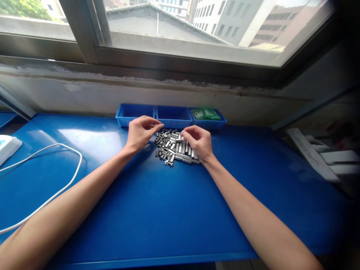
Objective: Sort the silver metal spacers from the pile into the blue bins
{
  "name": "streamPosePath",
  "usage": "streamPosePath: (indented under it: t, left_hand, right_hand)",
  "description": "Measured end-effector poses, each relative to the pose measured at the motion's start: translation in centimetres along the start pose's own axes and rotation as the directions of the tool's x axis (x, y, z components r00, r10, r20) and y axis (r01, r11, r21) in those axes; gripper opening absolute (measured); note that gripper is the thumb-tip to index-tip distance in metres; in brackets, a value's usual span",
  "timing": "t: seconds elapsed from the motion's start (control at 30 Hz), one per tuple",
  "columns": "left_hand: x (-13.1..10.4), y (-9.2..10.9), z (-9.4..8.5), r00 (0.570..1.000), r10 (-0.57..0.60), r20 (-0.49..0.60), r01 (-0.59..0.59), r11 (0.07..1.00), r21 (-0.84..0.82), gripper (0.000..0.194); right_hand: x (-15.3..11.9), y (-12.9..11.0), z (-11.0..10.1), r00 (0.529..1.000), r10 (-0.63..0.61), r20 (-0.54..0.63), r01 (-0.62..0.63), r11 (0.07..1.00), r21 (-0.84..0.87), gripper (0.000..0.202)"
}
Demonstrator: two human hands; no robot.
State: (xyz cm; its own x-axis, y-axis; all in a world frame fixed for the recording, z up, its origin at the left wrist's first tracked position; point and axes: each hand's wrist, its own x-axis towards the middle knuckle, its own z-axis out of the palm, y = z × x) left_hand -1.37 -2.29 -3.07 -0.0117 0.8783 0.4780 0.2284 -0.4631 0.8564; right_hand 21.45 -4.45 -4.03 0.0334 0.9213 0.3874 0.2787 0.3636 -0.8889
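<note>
A pile of small metal parts lies on the blue table between my hands. Short screws [161, 145] make up its left side, and longer metal standoffs [184, 148] lie closely side by side on its right. My left hand [142, 131] hovers at the pile's back left, thumb and forefinger pinched together. What sits between those fingertips, if anything, is too small to make out. Over the right part of the pile, my right hand [198, 142] is closed, its thumb and forefinger pinching a metal standoff [179, 140]. That hand hides some of the parts beneath it.
Behind the pile stand three joined blue bins [173, 122]; the right one holds green plastic bags [206, 113]. A white cable [80, 161] loops across the left of the blue table [157, 217] near a white device [9, 147]. A window [174, 56] rises behind.
</note>
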Motion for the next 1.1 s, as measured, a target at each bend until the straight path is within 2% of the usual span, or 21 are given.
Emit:
streamPosePath:
  t: [0.07, 0.17, 0.27, 0.37, 0.43, 0.5, 0.53, 0.6, 0.63, 0.67, 0.73, 0.83, 0.97, 1.1]
  left_hand:
    - [0.7, 0.1, -0.6, 0.994, -0.039, -0.103, 0.042, 0.999, 0.029, 0.033]
    - [1.7, 0.0, -1.4, 0.973, -0.116, -0.201, 0.130, 0.990, 0.059, 0.037]
    - [2.3, 0.1, -1.7, 0.964, -0.149, -0.220, 0.173, 0.980, 0.094, 0.040]
    - [2.0, 0.5, -1.5, 0.979, -0.092, -0.182, 0.117, 0.984, 0.136, 0.039]
    - [1.5, 0.7, -1.4, 0.995, 0.016, -0.098, 0.001, 0.986, 0.170, 0.032]
    - [1.0, 0.8, -1.4, 0.983, 0.160, 0.089, -0.176, 0.956, 0.234, 0.026]
    - [0.8, 0.7, -1.5, 0.952, 0.221, 0.210, -0.273, 0.924, 0.267, 0.026]
    - [0.4, 0.3, -1.8, 0.851, 0.282, 0.444, -0.435, 0.851, 0.293, 0.035]
    - [0.3, 0.1, -2.1, 0.801, 0.286, 0.526, -0.485, 0.825, 0.289, 0.042]
    - [0.2, -0.2, -2.3, 0.762, 0.278, 0.585, -0.514, 0.809, 0.286, 0.048]
    - [0.0, -0.8, -2.7, 0.725, 0.245, 0.644, -0.527, 0.799, 0.290, 0.054]
    - [-0.1, -1.7, -3.1, 0.742, 0.220, 0.633, -0.500, 0.811, 0.304, 0.047]
    - [0.0, -2.6, -3.3, 0.798, 0.252, 0.547, -0.466, 0.835, 0.295, 0.029]
    - [0.1, -2.7, -3.3, 0.845, 0.229, 0.483, -0.420, 0.844, 0.334, 0.025]
  right_hand:
    - [0.1, 0.0, 0.0, 1.000, 0.022, 0.000, -0.022, 0.999, 0.028, 0.016]
    - [0.2, 0.0, 0.0, 0.999, 0.048, -0.004, -0.047, 0.996, 0.071, 0.016]
    - [0.2, 0.1, 0.0, 0.997, 0.076, -0.001, -0.076, 0.993, 0.093, 0.016]
    - [0.3, 0.1, 0.0, 0.995, 0.101, 0.001, -0.101, 0.989, 0.104, 0.018]
    - [0.3, 0.2, 0.0, 0.994, 0.107, -0.003, -0.106, 0.988, 0.110, 0.018]
    - [0.4, 0.2, -0.1, 0.994, 0.106, -0.007, -0.105, 0.988, 0.115, 0.018]
    - [0.4, 0.3, -0.1, 0.994, 0.106, -0.008, -0.104, 0.988, 0.116, 0.018]
    - [0.4, 0.3, -0.1, 0.994, 0.106, -0.006, -0.104, 0.987, 0.119, 0.017]
    - [0.4, 0.3, -0.1, 0.994, 0.105, -0.002, -0.104, 0.987, 0.122, 0.017]
    - [0.4, 0.3, -0.1, 0.995, 0.105, 0.001, -0.104, 0.987, 0.126, 0.016]
    - [0.4, 0.3, -0.1, 0.994, 0.105, 0.009, -0.105, 0.986, 0.132, 0.015]
    - [0.4, 0.4, -0.1, 0.994, 0.108, 0.017, -0.109, 0.985, 0.133, 0.016]
    - [0.6, 0.6, -0.1, 0.995, 0.103, 0.019, -0.104, 0.984, 0.143, 0.016]
    - [0.5, 0.6, -0.1, 0.995, 0.103, 0.017, -0.104, 0.984, 0.148, 0.016]
